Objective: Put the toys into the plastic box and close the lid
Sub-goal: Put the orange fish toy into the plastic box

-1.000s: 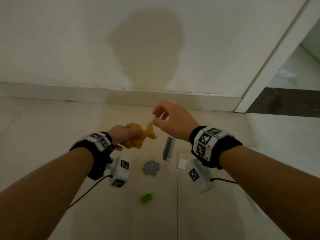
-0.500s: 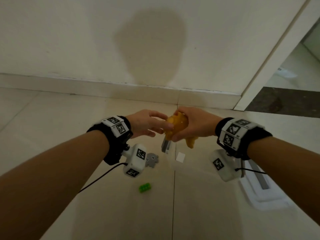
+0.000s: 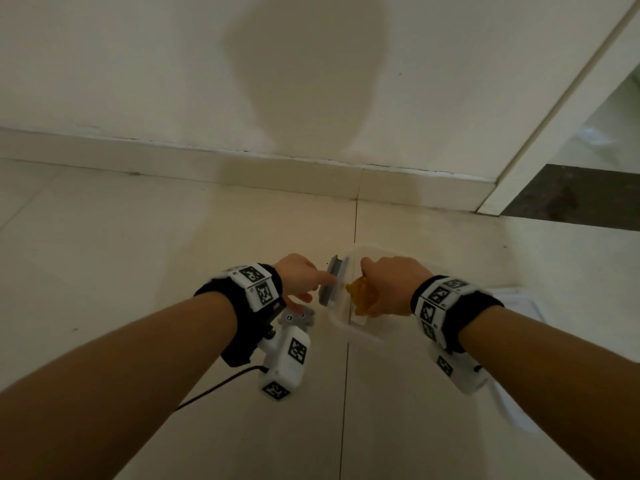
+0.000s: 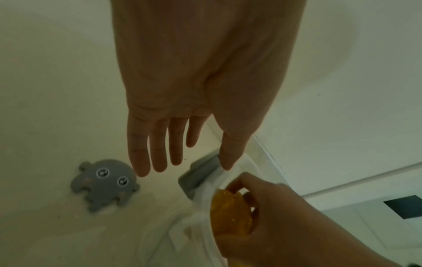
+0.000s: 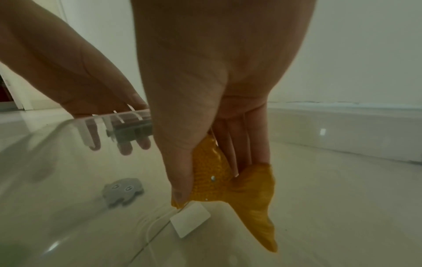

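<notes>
My right hand [image 3: 375, 292] grips a yellow fish toy [image 3: 362, 299] and holds it low inside the clear plastic box [image 3: 343, 323]. In the right wrist view the fish [image 5: 228, 180] sits between thumb and fingers, with its tail hanging just above the box floor. My left hand [image 3: 313, 289] is open outside the box's left wall. Its thumb touches the rim by the grey latch [image 4: 198, 173], and its fingers are straight. A grey octopus toy [image 4: 104, 184] lies on the floor below those fingers, partly hidden in the head view by my left wrist.
The box's white lid [image 3: 509, 410] lies on the floor to the right, under my right forearm. A white label [image 5: 190, 219] sticks to the box bottom. A wall and skirting run behind the box, and a doorway opens at the far right.
The fish passed from my left hand to my right, which lowered it into the box. My left hand let go and came to the box's latch edge.
</notes>
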The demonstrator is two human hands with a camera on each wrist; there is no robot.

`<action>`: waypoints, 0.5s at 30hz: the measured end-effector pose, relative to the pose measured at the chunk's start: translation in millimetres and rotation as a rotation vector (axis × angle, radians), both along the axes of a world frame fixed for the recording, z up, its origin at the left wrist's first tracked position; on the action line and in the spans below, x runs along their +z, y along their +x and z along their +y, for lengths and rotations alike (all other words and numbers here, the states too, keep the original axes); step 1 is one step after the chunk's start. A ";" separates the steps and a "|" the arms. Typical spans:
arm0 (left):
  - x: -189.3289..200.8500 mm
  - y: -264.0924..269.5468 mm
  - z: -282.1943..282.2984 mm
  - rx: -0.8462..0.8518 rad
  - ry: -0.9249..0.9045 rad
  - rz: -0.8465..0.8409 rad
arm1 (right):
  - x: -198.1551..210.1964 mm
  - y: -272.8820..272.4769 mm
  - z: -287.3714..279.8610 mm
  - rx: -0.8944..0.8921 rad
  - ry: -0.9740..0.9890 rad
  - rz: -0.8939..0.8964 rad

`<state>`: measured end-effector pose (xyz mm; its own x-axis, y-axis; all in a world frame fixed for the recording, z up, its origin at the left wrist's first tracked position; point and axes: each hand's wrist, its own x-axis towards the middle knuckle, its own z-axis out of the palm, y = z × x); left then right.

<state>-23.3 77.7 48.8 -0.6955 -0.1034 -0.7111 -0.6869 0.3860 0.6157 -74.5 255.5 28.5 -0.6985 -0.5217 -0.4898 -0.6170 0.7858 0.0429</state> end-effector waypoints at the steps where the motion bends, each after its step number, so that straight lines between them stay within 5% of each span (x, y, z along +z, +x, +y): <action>1: -2.5 0.0 4.1 0.008 0.018 -0.005 | -2.6 -0.4 -3.6 0.009 0.019 0.002; 15: -10.8 -1.3 4.3 -0.011 0.124 -0.060 | -7.5 -4.2 -4.0 -0.079 0.052 -0.084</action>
<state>-24.5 82.0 38.1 -0.6522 -0.0045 -0.7580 -0.7197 0.3176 0.6174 -78.7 251.5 21.0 -0.6919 -0.4386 -0.5735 -0.5560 0.8304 0.0357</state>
